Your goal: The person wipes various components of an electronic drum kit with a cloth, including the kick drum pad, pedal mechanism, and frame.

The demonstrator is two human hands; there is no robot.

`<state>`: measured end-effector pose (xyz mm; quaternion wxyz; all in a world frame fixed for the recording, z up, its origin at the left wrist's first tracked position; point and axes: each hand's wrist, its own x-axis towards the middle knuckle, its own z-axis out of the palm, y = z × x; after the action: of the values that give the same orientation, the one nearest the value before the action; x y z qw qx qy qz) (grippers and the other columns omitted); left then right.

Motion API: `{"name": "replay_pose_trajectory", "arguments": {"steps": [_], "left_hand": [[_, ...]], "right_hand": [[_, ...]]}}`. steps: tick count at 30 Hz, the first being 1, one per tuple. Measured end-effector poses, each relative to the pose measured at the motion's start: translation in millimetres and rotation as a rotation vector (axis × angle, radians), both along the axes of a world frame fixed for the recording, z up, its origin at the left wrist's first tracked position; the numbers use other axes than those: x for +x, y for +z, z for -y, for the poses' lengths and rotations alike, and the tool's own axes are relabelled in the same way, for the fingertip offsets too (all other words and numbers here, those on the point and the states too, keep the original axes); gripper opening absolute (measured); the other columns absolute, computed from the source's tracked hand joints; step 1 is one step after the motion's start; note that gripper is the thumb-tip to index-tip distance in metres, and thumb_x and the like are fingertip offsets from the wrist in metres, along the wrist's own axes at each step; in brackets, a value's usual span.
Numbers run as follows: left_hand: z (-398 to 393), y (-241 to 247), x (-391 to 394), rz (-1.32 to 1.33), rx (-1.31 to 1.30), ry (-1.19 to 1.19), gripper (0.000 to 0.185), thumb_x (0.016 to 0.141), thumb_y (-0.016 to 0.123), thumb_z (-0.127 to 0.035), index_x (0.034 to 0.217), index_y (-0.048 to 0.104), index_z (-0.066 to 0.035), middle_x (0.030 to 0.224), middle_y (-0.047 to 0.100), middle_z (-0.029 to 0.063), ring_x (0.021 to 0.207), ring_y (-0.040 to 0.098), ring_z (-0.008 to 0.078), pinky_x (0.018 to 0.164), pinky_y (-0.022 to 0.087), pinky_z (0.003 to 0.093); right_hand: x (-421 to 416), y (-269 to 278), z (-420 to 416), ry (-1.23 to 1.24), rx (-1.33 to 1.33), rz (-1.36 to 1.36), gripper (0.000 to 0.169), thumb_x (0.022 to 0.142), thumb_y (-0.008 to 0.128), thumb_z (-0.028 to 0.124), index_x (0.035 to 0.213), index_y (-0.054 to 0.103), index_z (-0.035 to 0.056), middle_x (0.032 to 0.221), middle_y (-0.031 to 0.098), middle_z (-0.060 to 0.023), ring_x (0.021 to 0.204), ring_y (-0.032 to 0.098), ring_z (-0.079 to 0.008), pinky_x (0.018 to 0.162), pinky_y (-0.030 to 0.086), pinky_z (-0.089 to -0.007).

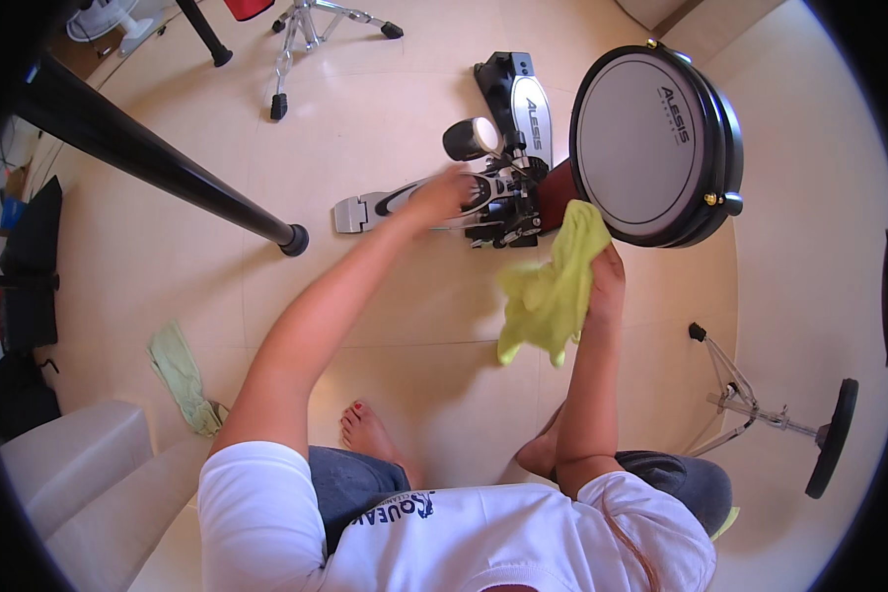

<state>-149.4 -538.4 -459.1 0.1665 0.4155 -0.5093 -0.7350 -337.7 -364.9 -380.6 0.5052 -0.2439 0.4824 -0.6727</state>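
Observation:
My left hand, blurred by motion, is over the footboard of a metal bass drum pedal; whether it touches the pedal or has anything in its fingers cannot be told. Just above it is the pedal's beater, black with a white face. My right hand grips a yellow-green cloth that hangs in folds to the left, beneath the rim of an Alesis electronic drum pad. Behind the pedal mechanism lies a second footboard marked Alesis.
A thick black tube leg slants across the left. A chrome stand is at the top. A pale green cloth lies by a grey sofa. A stand with a round black pad is at right.

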Motion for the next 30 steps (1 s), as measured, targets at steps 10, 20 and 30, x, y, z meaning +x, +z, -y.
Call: {"name": "replay_pose_trajectory", "arguments": {"steps": [10, 20, 30], "left_hand": [[16.4, 109.3, 29.2, -0.66, -0.028, -0.195, 0.054, 0.086, 0.044, -0.014, 0.138, 0.032, -0.007, 0.129, 0.044, 0.0104, 0.113, 0.048, 0.0186, 0.093, 0.045, 0.0388], [14.3, 109.3, 23.8, -0.535, -0.151, -0.17, 0.042, 0.094, 0.048, -0.018, 0.133, 0.04, -0.004, 0.122, 0.052, 0.0075, 0.111, 0.052, 0.0156, 0.093, 0.046, 0.0353], [-9.3, 82.2, 53.0, -0.534, 0.173, -0.555, 0.05, 0.092, 0.047, -0.03, 0.134, 0.037, -0.003, 0.122, 0.053, 0.0194, 0.111, 0.054, 0.0261, 0.092, 0.045, 0.0364]], "right_hand": [[34.5, -53.4, 64.9, -0.089, 0.35, -1.484, 0.023, 0.085, 0.056, 0.02, 0.095, 0.056, -0.0018, 0.096, 0.058, -0.0236, 0.088, 0.055, -0.0404, 0.075, 0.044, -0.0461], [37.4, -41.2, 45.6, -0.013, -0.152, -1.594, 0.018, 0.068, 0.052, 0.002, 0.083, 0.061, 0.0001, 0.083, 0.057, -0.0158, 0.086, 0.053, -0.0359, 0.079, 0.043, -0.0417], [3.5, 26.6, -33.4, 0.342, -0.31, 0.108, 0.034, 0.086, 0.044, 0.004, 0.118, 0.051, -0.0059, 0.111, 0.059, -0.012, 0.101, 0.058, -0.0199, 0.087, 0.046, -0.0324]]}}
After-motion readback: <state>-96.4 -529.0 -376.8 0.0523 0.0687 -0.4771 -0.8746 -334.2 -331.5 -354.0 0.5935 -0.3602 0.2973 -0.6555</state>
